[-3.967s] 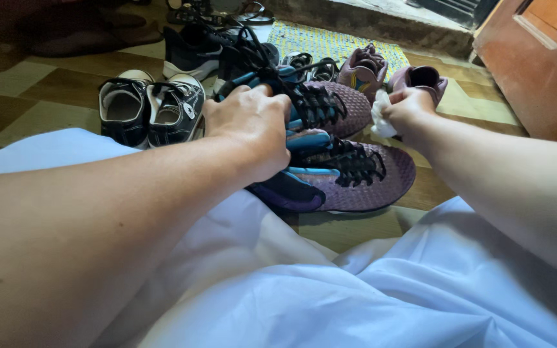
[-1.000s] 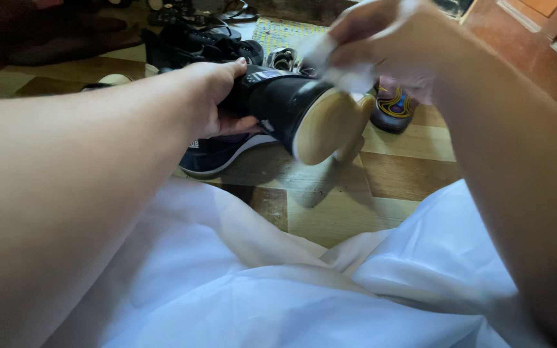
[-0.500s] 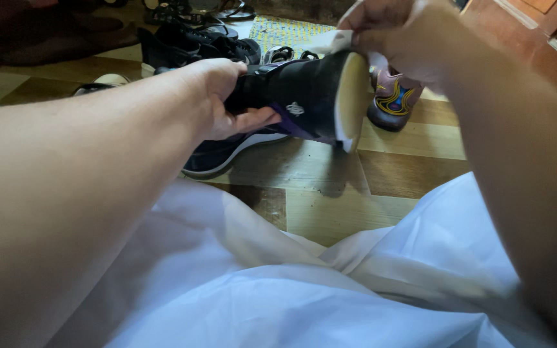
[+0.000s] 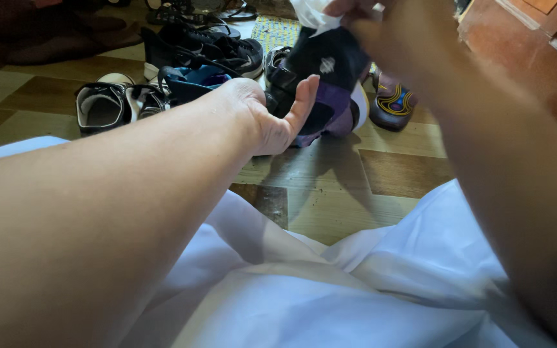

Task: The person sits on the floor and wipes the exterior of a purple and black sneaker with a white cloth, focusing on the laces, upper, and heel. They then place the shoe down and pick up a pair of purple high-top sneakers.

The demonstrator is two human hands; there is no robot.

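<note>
Right now the shoe (image 4: 330,84), a black and purple trainer, hangs heel-up in mid-air at the far middle of the scene, above the wood-pattern floor (image 4: 381,187). The right hand (image 4: 381,26) grips it at the top, fingers closed on the shoe together with a white cloth (image 4: 311,13) bunched against it. The left hand (image 4: 272,116) is spread open, palm turned to the shoe's side, just beside it or lightly touching; which one is hard to tell.

Wiping goes best, I judge, with the shoe braced: the open palm should cup the side firmly so the shoe does not swing under the cloth's pressure. A clean fold of cloth against the surface, short strokes along the sole edge, and a steady grip near the heel would keep dirt from smearing back onto the upper.

Further left lie other shoes: a dark pair (image 4: 107,103) with pale insides, and black laced trainers (image 4: 214,48) beyond. A purple shoe (image 4: 394,106) sits to the right, beside a patterned mat (image 4: 275,32). White fabric (image 4: 356,290) covers the near foreground.
</note>
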